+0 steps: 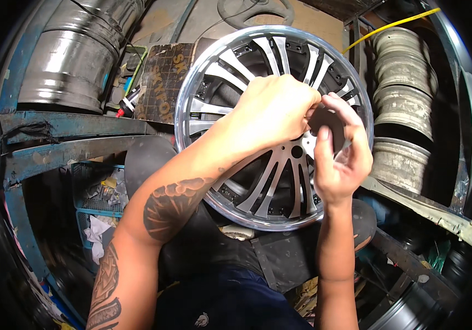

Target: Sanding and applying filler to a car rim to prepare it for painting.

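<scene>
A large alloy wheel (286, 147), with bright spokes, dark gaps and a polished outer lip, lies face up in front of me over my legs. Above its hub my two hands meet. My left hand (277, 110) is closed, back upward, its fingertips at the upper left edge of a dark flat piece (328, 122) that looks like sandpaper. My right hand (345, 157), palm turned toward me, grips the same piece between thumb and curled fingers. The left fingertips are partly hidden behind the knuckles.
Stacked bare metal rims (403, 82) stand at the right; shiny steel barrels (65, 69) lie at the upper left. A cardboard box (159, 82) sits beside the wheel. A blue metal frame (71, 126) and a blue basket (101, 190) are at left. Behind lies a steering wheel (255, 11).
</scene>
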The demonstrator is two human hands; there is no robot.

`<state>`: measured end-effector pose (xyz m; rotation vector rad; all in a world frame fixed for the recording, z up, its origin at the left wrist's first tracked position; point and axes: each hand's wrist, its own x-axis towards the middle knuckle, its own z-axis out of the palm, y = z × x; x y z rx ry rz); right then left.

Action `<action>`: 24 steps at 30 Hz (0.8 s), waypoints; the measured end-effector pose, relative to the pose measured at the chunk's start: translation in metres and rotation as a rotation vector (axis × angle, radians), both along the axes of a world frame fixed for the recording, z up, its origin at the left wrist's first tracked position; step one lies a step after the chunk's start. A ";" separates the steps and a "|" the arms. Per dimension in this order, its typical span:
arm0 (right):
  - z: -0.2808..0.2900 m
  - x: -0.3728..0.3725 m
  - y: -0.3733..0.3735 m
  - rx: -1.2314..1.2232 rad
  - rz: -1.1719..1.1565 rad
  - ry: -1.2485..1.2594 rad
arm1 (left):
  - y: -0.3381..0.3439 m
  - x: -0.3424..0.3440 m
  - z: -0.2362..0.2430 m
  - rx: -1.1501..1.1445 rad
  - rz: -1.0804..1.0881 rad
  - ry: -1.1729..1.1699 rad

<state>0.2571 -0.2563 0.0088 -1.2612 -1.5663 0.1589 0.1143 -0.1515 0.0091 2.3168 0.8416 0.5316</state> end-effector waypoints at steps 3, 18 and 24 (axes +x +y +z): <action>0.006 -0.009 0.000 0.061 0.046 -0.372 | 0.004 -0.002 -0.009 -0.006 0.125 -0.028; 0.004 -0.016 -0.022 0.103 -0.042 -0.408 | 0.002 0.017 -0.009 -0.052 0.336 -0.143; -0.026 -0.030 -0.043 -0.711 0.187 -0.307 | 0.061 -0.015 -0.007 0.136 0.503 -0.419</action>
